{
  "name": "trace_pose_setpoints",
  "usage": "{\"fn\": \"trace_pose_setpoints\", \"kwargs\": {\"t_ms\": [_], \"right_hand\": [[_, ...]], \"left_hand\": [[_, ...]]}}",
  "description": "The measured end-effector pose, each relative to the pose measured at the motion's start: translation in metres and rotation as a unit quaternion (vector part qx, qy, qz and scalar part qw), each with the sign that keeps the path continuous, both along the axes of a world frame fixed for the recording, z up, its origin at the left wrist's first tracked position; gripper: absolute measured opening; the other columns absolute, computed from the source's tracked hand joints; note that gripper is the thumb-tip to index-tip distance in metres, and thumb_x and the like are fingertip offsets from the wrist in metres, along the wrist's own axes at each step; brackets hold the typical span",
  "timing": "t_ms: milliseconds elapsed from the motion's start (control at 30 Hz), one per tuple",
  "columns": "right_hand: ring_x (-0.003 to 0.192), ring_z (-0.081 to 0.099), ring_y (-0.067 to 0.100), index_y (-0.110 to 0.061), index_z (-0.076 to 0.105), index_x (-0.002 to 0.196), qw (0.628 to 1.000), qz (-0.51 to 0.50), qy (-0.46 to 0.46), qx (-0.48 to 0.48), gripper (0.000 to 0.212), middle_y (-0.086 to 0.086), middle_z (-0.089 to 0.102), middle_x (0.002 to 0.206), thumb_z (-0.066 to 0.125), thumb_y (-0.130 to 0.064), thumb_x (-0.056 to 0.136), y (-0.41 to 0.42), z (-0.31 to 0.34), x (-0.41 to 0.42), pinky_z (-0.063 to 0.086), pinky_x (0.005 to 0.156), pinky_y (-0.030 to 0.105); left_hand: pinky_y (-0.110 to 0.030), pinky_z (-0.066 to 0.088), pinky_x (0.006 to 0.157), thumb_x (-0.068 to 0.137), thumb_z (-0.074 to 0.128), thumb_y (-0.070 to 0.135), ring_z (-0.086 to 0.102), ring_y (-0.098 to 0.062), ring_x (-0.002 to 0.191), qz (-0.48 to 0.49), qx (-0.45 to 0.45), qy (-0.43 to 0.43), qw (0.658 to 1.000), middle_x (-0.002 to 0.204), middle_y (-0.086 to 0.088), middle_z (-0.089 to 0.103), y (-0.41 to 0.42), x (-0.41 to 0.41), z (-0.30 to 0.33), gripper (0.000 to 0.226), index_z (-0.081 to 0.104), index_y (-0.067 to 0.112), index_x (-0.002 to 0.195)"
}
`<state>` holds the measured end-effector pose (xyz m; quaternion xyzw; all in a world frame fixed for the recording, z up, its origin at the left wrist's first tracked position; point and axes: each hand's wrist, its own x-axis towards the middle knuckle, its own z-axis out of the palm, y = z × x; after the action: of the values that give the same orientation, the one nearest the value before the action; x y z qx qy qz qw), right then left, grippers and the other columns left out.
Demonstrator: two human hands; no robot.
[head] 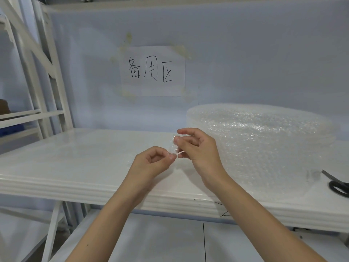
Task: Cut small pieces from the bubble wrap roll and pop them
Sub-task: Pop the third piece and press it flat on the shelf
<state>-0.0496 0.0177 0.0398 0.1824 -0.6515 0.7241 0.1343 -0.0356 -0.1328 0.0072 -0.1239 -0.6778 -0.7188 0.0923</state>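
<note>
Two hands point(175, 154) on bubble wrap piece point(172, 147)

We see a white desk point(79, 163) with a glossy top and a thick layered front edge. On the pale blue wall point(255, 57) behind it hangs a white paper sign point(153, 71) with three handwritten black characters, its corners held by yellowish tape. To the left stands a white metal shelving frame point(40, 76) with slanted braces. Below the desk we find a white lower shelf point(151, 241) with a dark seam.
</note>
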Motion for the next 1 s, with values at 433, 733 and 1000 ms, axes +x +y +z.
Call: {"fn": "trace_pose_setpoints", "kwargs": {"t_ms": [433,733,1000], "right_hand": [[0.063,0.066,0.008,-0.011,0.070,0.103,1.000,-0.017,0.012,0.016,0.018,0.001,0.069,0.077,0.073,-0.011,0.085,-0.0001,0.0001,-0.0025,0.059,0.075,0.029],[0.073,0.071,0.013,-0.018,0.070,0.106,0.999,0.007,0.003,0.047,0.024,0.011,0.075,0.091,0.075,-0.014,0.083,0.0007,-0.0045,-0.0035,0.056,0.092,0.044],[0.066,0.067,0.011,-0.015,0.071,0.097,0.999,-0.009,0.007,0.040,0.015,0.004,0.071,0.079,0.073,-0.008,0.084,-0.0020,-0.0036,-0.0077,0.057,0.082,0.032]], "left_hand": [[-0.025,0.059,0.081,0.086,0.067,0.002,0.073,-0.020,0.081,-0.012,0.076,-0.030,0.997,0.091,-0.016,0.077,0.0008,0.0028,0.0026,0.011,0.065,0.008,0.077],[-0.023,0.059,0.080,0.086,0.067,0.002,0.073,-0.018,0.082,-0.019,0.092,-0.032,0.995,0.094,-0.018,0.077,0.0004,0.0024,0.0034,0.009,0.064,0.006,0.079],[-0.023,0.059,0.080,0.087,0.066,0.002,0.073,-0.019,0.084,-0.015,0.097,-0.036,0.994,0.096,-0.018,0.077,-0.0003,0.0037,0.0036,0.010,0.059,0.005,0.081]]}}
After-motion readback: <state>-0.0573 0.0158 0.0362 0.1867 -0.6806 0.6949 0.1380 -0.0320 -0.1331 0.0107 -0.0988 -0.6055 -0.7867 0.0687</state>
